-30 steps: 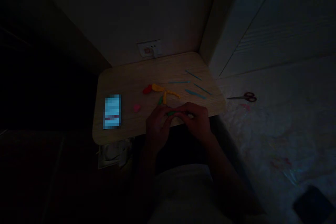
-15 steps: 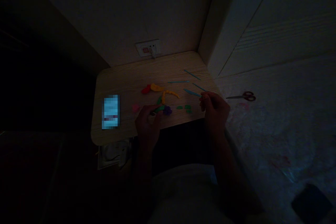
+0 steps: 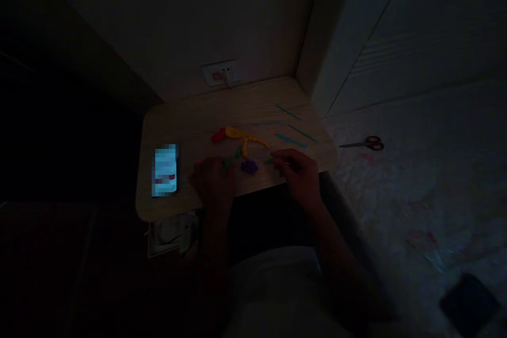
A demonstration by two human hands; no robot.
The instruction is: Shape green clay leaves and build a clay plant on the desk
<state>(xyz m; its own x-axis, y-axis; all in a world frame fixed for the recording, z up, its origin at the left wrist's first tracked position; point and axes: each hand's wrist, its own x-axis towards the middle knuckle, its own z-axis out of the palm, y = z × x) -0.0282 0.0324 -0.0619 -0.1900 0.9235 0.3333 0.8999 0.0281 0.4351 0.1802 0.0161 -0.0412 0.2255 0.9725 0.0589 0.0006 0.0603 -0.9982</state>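
Observation:
The scene is very dark. On a small wooden table (image 3: 190, 121) lie soft coloured pieces: a red one (image 3: 217, 136), a yellow one (image 3: 253, 141), a purple lump (image 3: 249, 167) and small green bits. My left hand (image 3: 212, 182) rests at the table's front edge, fingers curled by a green piece (image 3: 228, 161). My right hand (image 3: 299, 171) is just right of the purple lump, fingertips pinched over a green bit (image 3: 270, 161). Whether either hand truly grips its piece is lost in the dark and blur.
A lit phone (image 3: 165, 170) lies at the table's left. Several thin blue sticks (image 3: 291, 140) lie at the back right of the table. Red-handled scissors (image 3: 366, 143) lie on the pale surface to the right. A wall socket (image 3: 219, 74) sits behind the table.
My right hand has come back left from the blue sticks to the green bits near the purple lump. My left hand has slid left and slightly down.

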